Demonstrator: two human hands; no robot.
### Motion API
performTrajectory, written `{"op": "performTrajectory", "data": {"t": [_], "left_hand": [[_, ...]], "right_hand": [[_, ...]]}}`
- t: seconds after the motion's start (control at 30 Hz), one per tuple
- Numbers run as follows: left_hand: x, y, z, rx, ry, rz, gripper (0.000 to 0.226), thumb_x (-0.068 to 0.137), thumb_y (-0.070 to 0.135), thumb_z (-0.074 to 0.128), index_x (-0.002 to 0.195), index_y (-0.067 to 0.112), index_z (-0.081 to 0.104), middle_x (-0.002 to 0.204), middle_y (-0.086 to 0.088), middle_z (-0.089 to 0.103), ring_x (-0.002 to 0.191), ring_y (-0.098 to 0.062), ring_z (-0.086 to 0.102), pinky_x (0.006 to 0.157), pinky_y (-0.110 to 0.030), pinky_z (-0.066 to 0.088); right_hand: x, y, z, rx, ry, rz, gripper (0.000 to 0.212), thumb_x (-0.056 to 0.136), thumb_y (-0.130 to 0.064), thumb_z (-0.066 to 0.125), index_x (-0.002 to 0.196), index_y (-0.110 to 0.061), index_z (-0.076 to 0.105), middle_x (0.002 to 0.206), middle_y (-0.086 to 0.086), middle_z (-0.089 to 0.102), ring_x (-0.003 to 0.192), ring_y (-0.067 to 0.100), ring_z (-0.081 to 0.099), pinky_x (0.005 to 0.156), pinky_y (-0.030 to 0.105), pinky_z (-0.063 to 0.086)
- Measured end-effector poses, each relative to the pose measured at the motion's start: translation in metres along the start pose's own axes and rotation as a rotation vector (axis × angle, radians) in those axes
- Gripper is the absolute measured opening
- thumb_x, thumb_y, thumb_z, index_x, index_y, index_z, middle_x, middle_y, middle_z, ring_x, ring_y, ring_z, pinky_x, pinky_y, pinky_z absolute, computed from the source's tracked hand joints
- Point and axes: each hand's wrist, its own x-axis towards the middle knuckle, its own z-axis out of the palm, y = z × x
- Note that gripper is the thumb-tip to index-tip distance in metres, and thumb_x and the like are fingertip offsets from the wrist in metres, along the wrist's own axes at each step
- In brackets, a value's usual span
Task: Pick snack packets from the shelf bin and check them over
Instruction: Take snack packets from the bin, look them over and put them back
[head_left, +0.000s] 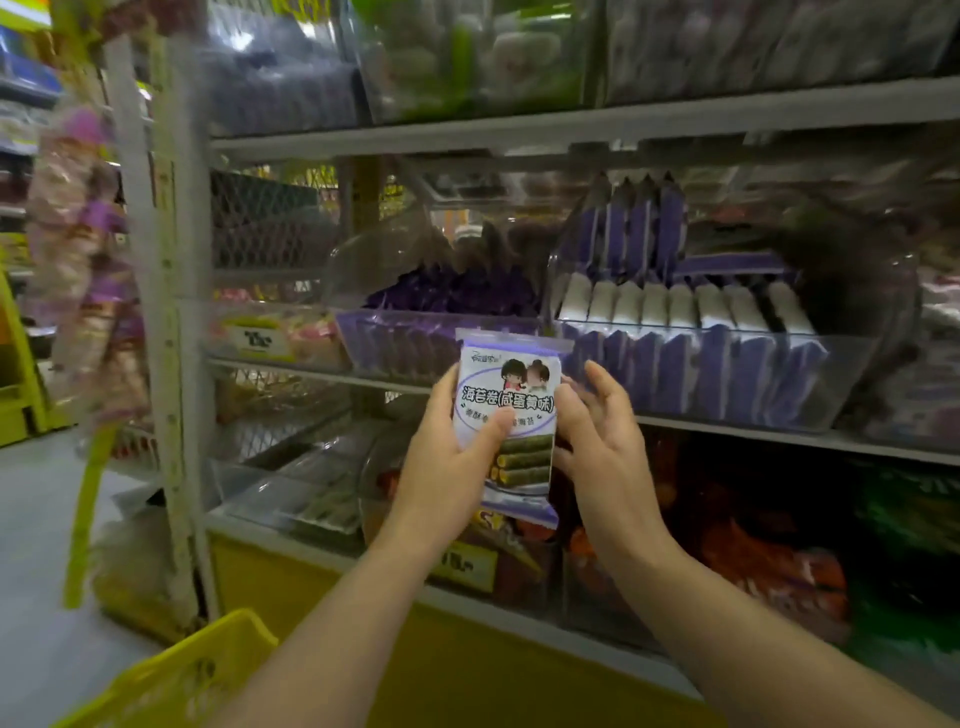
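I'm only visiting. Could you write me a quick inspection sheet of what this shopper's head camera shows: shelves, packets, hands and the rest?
Surface: grey shelf carrying clear bins; no table in view.
Job's things: one snack packet, upright with its printed front facing the camera, held in front of the shelf bin of purple-and-white packets.
Clutter: neighbouring bin of darker purple packets; red and orange packs on the shelf below.
Hands: left hand grips the packet, thumb across its front; right hand at its right edge, fingers loosely spread.
Cables: nothing seen.
Surroundings: yellow basket at lower left; blurred shop aisle at left.
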Motion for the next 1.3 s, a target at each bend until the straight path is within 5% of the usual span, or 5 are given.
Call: {"op": "performTrajectory", "data": {"t": [0.13, 0.3, 0.5, 1.1, 1.3], "left_hand": [[-0.010, -0.027, 0.004, 0.042, -0.027, -0.029, 0.055, 0.093, 0.031, 0.064, 0.141, 0.036, 0.037, 0.115, 0.024, 0.065, 0.104, 0.007, 0.061, 0.086, -0.018, 0.050], [-0.019, -0.052, 0.012, 0.057, -0.059, -0.055, 0.055, 0.094, 0.030, 0.063, 0.142, 0.036, 0.037, 0.113, 0.029, 0.063, 0.103, 0.009, 0.061, 0.081, -0.007, 0.047], [-0.017, -0.059, 0.009, -0.148, 0.052, -0.230, 0.025, 0.094, 0.041, 0.056, 0.112, 0.026, 0.064, 0.100, 0.008, 0.075, 0.091, -0.010, 0.072, 0.076, -0.028, 0.057], [-0.023, -0.054, -0.008, -0.349, 0.029, -0.480, 0.022, 0.095, 0.023, 0.057, 0.078, 0.018, 0.070, 0.069, 0.001, 0.072, 0.061, -0.007, 0.067, 0.053, -0.020, 0.051], [-0.022, -0.053, -0.008, -0.402, 0.068, -0.449, 0.031, 0.096, 0.033, 0.053, 0.092, 0.009, 0.073, 0.089, -0.017, 0.074, 0.080, -0.026, 0.071, 0.077, -0.041, 0.057]], "right_hand": [[0.006, 0.024, 0.016, 0.312, 0.040, 0.271, 0.042, 0.092, -0.045, 0.052, 0.117, -0.013, 0.063, 0.105, 0.009, 0.074, 0.098, 0.024, 0.071, 0.088, 0.044, 0.055], [0.014, 0.053, 0.016, 0.249, 0.163, 0.339, 0.028, 0.095, -0.040, 0.054, 0.095, -0.017, 0.070, 0.095, 0.009, 0.075, 0.093, 0.026, 0.072, 0.088, 0.047, 0.054], [0.007, 0.069, 0.011, 0.236, 0.064, 0.388, 0.025, 0.095, -0.032, 0.055, 0.096, -0.012, 0.069, 0.096, 0.017, 0.074, 0.094, 0.033, 0.071, 0.089, 0.054, 0.054], [-0.006, 0.067, 0.002, 0.426, -0.043, 0.551, 0.022, 0.091, -0.018, 0.059, 0.086, -0.002, 0.073, 0.081, 0.017, 0.074, 0.070, 0.025, 0.073, 0.055, 0.031, 0.058], [-0.006, 0.068, 0.005, 0.424, -0.020, 0.525, 0.037, 0.094, -0.031, 0.056, 0.070, -0.016, 0.079, 0.082, 0.014, 0.076, 0.073, 0.022, 0.074, 0.054, 0.029, 0.057]]}}
